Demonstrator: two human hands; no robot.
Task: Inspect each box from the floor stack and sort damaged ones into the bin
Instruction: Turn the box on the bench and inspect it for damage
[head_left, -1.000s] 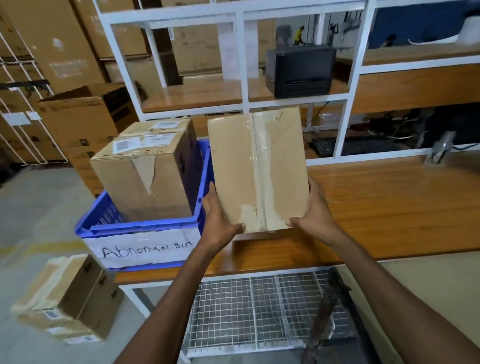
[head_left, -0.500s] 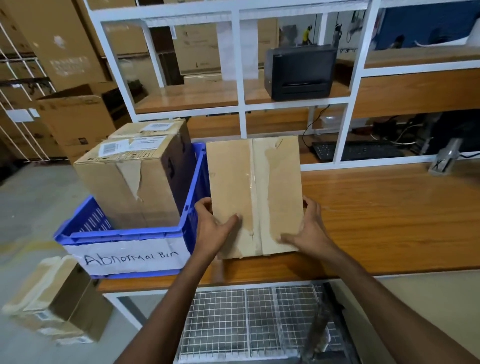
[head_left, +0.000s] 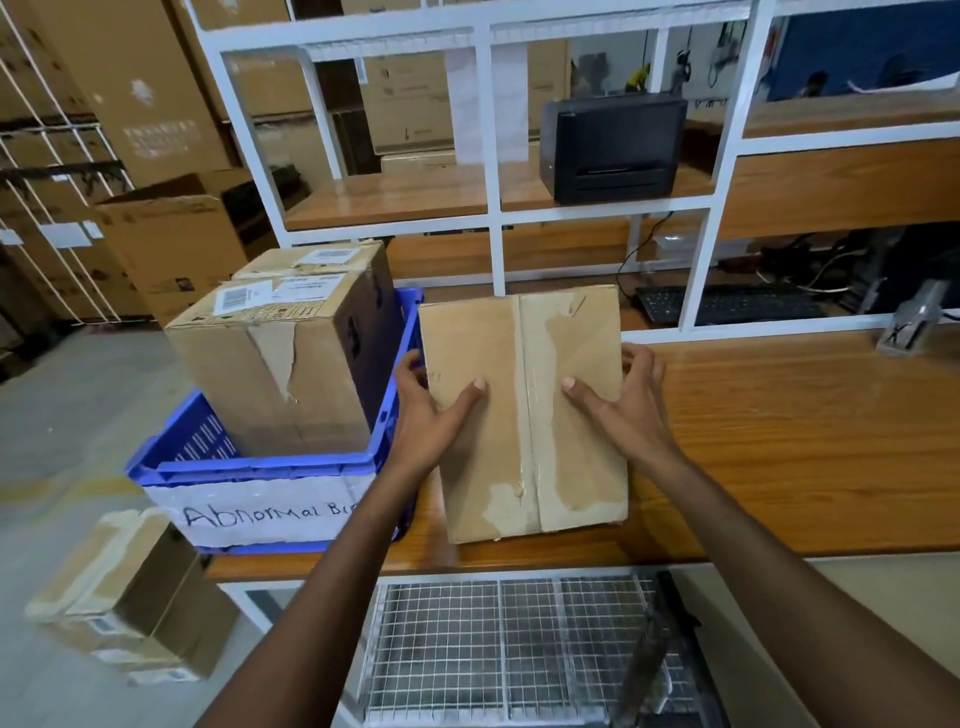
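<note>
Hands first: left hand and right hand clamp opposite edges of the tape-seamed brown cardboard box, thumbs on top. Far left, the brown cardboard floor stack waits. Next, the blue plastic crate labelled "Abnormal Bin" already holds two torn cardboard cartons. The box was tilted up a second ago; now it's flat on the wooden table, just right of the crate. My guess: the check continues, no verdict yet.

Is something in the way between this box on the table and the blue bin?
Partly: two cardboard boxes already fill most of the blue bin, just left of the held box, leaving little room.
</note>
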